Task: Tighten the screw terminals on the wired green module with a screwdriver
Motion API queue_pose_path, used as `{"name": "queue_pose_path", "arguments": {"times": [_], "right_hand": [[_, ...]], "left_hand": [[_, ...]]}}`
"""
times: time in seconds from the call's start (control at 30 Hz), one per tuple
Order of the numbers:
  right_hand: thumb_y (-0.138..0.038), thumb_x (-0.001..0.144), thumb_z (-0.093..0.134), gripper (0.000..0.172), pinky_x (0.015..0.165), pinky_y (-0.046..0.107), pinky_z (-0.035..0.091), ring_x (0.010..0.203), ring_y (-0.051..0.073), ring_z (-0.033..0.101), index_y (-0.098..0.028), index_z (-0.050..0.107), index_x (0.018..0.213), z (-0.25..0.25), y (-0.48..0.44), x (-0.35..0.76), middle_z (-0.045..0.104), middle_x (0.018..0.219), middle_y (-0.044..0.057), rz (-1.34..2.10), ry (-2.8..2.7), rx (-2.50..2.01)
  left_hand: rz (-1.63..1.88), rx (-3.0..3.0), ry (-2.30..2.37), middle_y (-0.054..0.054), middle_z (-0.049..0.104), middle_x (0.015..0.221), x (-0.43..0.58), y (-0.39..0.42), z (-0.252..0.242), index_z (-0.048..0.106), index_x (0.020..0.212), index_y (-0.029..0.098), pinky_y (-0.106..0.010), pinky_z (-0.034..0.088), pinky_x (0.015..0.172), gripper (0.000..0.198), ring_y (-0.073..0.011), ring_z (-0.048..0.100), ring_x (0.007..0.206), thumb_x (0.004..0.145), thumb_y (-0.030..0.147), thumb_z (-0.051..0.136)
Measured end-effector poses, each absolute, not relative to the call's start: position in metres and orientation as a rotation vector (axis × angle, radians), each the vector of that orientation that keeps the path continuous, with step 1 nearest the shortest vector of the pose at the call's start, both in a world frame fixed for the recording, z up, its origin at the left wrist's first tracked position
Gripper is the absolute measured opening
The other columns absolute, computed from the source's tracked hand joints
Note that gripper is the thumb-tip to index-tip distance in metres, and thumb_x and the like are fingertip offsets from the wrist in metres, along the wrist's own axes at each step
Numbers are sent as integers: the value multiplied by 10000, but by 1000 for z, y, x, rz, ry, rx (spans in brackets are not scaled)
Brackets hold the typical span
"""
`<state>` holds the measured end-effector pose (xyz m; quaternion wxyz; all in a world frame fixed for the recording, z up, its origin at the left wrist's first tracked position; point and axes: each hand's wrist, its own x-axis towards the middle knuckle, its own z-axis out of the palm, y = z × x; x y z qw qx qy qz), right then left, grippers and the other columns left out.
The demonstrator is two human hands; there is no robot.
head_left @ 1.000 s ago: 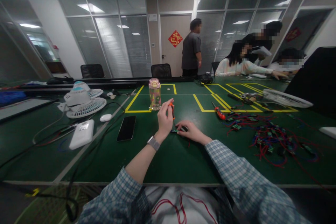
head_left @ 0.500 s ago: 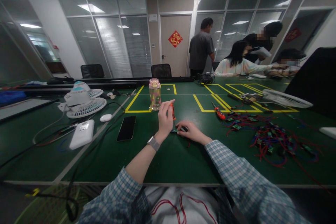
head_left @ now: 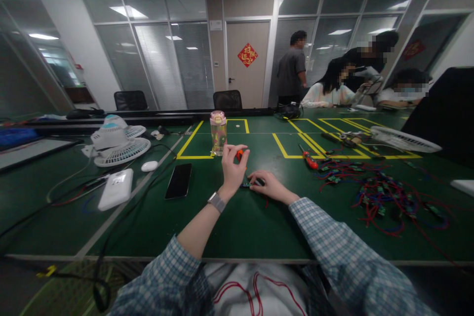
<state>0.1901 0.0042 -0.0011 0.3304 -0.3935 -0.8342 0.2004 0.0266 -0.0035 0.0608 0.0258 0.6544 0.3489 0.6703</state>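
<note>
My left hand (head_left: pixel 234 170), with a watch (head_left: pixel 216 201) on its wrist, is closed round an upright screwdriver (head_left: pixel 240 154) with an orange-red handle; the fingers partly cover it. The screwdriver stands over a small green circuit board (head_left: pixel 246 185) on the table. My right hand (head_left: pixel 268 187) rests on the table, its thumb and fingers closed on the board's right end. A short red wire hangs from the board. Just behind my left hand stands a pink-lidded bottle (head_left: pixel 218 133).
A phone (head_left: pixel 178 181), a white power bank (head_left: pixel 116 189) and white fans (head_left: pixel 120 145) lie left. At right are a red screwdriver (head_left: pixel 310 159) and heaped wired boards (head_left: pixel 385 202). Several people are beyond the table.
The fingers of my left hand have bent and shifted round the screwdriver handle. My right hand stays put. The standing person beyond the table has moved right, and the seated people have changed posture.
</note>
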Motion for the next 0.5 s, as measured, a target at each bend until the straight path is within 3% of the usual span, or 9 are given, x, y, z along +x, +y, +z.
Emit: {"name": "queue_pose_path", "arguments": {"times": [0.2, 0.5], "right_hand": [[-190, 749, 722, 56, 948, 392, 448, 995, 222, 651, -197, 680, 786, -1, 5, 190, 725, 1037, 58, 516, -2189, -1028], [-199, 756, 717, 47, 948, 398, 445, 996, 222, 650, -198, 679, 784, 1, 3, 190, 724, 1046, 59, 518, -2189, -1031]], "left_hand": [[1969, 2013, 1017, -64, 614, 1044, 26, -1, 59, 616, 1173, 209, -316, 467, 887, 301, -169, 587, 968, 991, 209, 376], [2029, 1973, 1027, -57, 637, 965, 27, -1, 58, 623, 1138, 197, -295, 487, 786, 231, -160, 606, 856, 951, 248, 499]]}}
